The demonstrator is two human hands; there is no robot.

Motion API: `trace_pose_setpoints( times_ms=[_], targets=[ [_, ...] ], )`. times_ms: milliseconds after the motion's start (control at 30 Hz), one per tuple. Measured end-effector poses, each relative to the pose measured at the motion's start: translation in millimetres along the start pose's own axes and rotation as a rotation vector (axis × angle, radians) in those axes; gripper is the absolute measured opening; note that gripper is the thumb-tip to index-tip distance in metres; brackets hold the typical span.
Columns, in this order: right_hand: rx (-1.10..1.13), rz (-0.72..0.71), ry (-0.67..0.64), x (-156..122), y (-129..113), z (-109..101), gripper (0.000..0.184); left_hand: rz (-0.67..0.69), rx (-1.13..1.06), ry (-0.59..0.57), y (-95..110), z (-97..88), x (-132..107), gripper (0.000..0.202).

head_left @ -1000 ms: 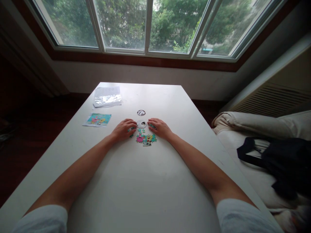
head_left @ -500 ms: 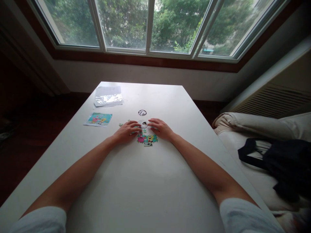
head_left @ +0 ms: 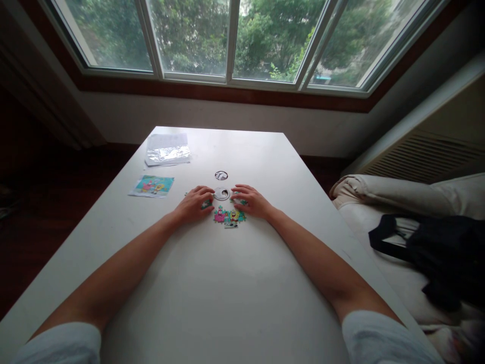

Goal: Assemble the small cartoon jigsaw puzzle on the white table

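A partly joined jigsaw puzzle (head_left: pixel 229 216) lies on the white table (head_left: pixel 227 283), showing a pink and a yellow cartoon figure. To its upper left rests my left hand (head_left: pixel 194 203), fingers curved and apart, with teal puzzle pieces (head_left: pixel 206 204) between thumb and fingers on the tabletop. My right hand (head_left: pixel 253 201) is at the upper right, its fingers also spread, over teal pieces (head_left: pixel 241 201) partly hidden beneath it. Neither hand visibly lifts a piece. Between the fingertips sits a white round disc (head_left: pixel 220 194) with a dark opening.
Farther back is a dark-rimmed round thing (head_left: pixel 221 175). A picture sheet (head_left: pixel 152 186) with the cartoon figures lies at left, below a clear plastic bag (head_left: pixel 167 149). Beyond the right table edge, a black bag (head_left: pixel 447 253) lies on a pale sofa (head_left: pixel 397 197).
My left hand has shifted slightly left, away from the joined puzzle. A small teal piece that lay between the hands no longer shows there. My right hand has hardly moved.
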State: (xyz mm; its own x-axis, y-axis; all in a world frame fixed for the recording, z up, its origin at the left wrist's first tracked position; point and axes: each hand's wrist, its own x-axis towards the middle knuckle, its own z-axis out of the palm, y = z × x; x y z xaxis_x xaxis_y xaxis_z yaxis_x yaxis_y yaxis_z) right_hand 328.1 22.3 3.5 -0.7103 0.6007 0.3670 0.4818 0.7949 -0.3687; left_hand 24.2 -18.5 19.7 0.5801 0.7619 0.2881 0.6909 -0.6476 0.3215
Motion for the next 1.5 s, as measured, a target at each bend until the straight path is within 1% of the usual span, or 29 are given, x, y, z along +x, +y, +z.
trace_pose_setpoints(
  times_ms=[133,233,367,500,567,700,767,867,933,1000,1233,1300,1367,1433,1500],
  targets=[
    [-0.025,0.048,0.036,-2.7,9.2,-2.3,0.041,-0.044,0.067,-0.005,-1.3,3.9,-2.0,0.036],
    [-0.067,0.067,0.027,-5.1,15.3,-4.9,0.048,-0.067,0.113,-0.008,-6.2,5.4,-4.0,0.049],
    [-0.123,0.134,0.032,-7.8,21.7,-5.8,0.050,-0.098,0.131,-0.004,-12.1,4.6,-5.6,0.053],
    [-0.092,0.206,0.119,-7.7,26.0,-3.4,0.040,-0.110,0.125,-0.006,-15.2,3.8,-5.6,0.051],
    [-0.052,0.252,0.192,-7.4,28.3,-2.5,0.037,-0.105,0.117,-0.013,-16.4,3.8,-5.4,0.049],
    [0.043,0.394,0.338,-8.2,35.9,-1.9,0.034,-0.104,0.094,-0.014,-18.1,3.4,-5.2,0.045],
    [0.146,0.474,0.406,-8.8,41.7,-1.2,0.032,-0.098,0.071,-0.011,-18.2,2.7,-4.9,0.043],
    [0.376,0.590,0.506,-9.3,50.9,0.8,0.030,-0.086,0.033,0.003,-17.8,1.6,-4.0,0.041],
    [0.507,0.634,0.543,-9.4,55.6,1.8,0.029,-0.083,0.020,0.019,-17.6,1.2,-3.4,0.038],
    [0.570,0.648,0.554,-9.6,57.9,2.0,0.029,-0.084,0.014,0.037,-17.4,1.1,-2.9,0.036],
    [0.516,0.651,0.534,-8.2,54.5,-1.1,0.028,-0.097,-0.003,0.078,-18.8,2.7,-2.2,0.035],
    [0.511,0.665,0.493,-8.0,54.7,-5.7,0.029,-0.092,-0.005,0.076,-19.7,3.1,-2.3,0.035],
    [0.434,0.669,0.386,-10.0,56.3,-14.9,0.028,-0.086,-0.004,0.076,-20.6,3.2,-2.5,0.036],
    [0.279,0.639,0.207,-14.8,58.6,-28.7,0.024,-0.080,-0.003,0.075,-21.4,3.3,-2.9,0.036],
    [0.225,0.598,0.035,-21.8,59.8,-44.3,0.023,-0.077,-0.003,0.078,-22.3,3.5,-3.3,0.036]
  ],
)
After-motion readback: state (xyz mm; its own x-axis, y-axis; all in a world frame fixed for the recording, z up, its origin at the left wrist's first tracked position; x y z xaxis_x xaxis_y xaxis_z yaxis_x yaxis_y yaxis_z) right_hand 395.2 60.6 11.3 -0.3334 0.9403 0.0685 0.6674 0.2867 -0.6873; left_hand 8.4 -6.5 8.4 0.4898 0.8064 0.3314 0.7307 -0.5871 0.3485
